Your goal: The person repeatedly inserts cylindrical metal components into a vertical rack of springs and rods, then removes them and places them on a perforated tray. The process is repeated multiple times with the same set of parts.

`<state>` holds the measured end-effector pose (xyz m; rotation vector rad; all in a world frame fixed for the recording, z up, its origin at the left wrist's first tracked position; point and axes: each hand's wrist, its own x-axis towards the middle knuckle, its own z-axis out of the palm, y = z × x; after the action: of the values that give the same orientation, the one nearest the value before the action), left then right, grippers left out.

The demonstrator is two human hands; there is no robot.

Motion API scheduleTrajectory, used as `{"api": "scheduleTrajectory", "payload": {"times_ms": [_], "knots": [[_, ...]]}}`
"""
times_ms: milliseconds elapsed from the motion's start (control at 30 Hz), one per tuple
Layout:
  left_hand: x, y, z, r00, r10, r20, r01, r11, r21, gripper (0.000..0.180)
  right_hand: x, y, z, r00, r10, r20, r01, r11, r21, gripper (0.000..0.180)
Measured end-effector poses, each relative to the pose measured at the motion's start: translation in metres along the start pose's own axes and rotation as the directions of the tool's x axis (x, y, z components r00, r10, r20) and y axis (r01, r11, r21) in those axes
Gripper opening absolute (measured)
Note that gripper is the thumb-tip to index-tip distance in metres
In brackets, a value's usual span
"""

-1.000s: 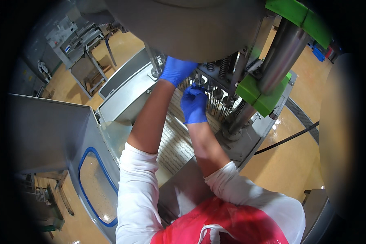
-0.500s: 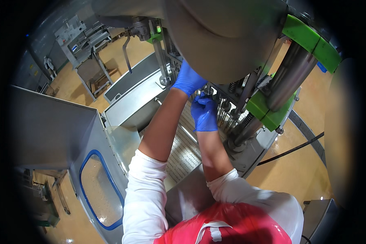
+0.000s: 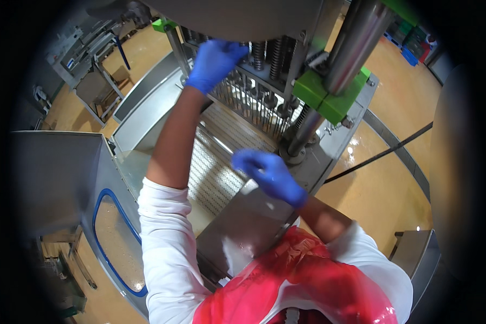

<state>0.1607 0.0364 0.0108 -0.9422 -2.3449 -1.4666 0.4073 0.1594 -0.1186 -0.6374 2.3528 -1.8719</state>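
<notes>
Needle rack point(image 3: 256, 100) sits far centre under the machine head, above the perforated belt point(image 3: 213, 162). Left hand point(image 3: 215, 62), gloved, fingers curled on the needles. Right hand point(image 3: 270, 174), near, loosely open, holding nothing. Green block point(image 3: 329, 97) right.

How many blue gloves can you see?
2. The left glove reaches up against the needle rack under the machine head. The right glove hangs lower, above the perforated belt, holding nothing visible.

Row of thin upright steel needles point(image 3: 256, 105) under coil springs point(image 3: 269, 53), above perforated belt point(image 3: 218, 162)
</notes>
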Motion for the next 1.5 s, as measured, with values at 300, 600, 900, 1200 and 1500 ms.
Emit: {"api": "scheduleTrajectory", "payload": {"times_ms": [300,600,900,1200,1500], "knots": [[0.017,0.020,0.005,0.995,0.069,-0.070,-0.061,0.993,0.103,0.036,-0.129,0.029,-0.027,0.957,0.104,-0.272,-0.282,0.564,-0.776,0.026],[0.021,0.031,0.002,0.999,-0.035,-0.005,0.035,0.982,0.186,0.037,-0.018,0.044,-0.015,0.906,-0.003,-0.423,-0.168,0.915,-0.368,0.015],[0.027,0.010,0.011,0.995,0.080,-0.051,-0.081,0.997,-0.015,0.040,0.134,0.076,0.026,0.840,0.542,0.035,0.006,-0.074,0.997,0.035],[0.022,0.026,0.013,0.988,0.140,-0.066,-0.128,0.978,0.162,0.029,0.178,0.080,0.015,0.809,0.544,-0.223,0.338,-0.121,0.933,0.037],[0.022,0.011,0.005,0.983,0.178,-0.043,-0.174,0.980,0.092,0.032,0.188,0.049,0.008,0.890,0.409,-0.199,0.296,-0.188,0.937,0.034]]}}
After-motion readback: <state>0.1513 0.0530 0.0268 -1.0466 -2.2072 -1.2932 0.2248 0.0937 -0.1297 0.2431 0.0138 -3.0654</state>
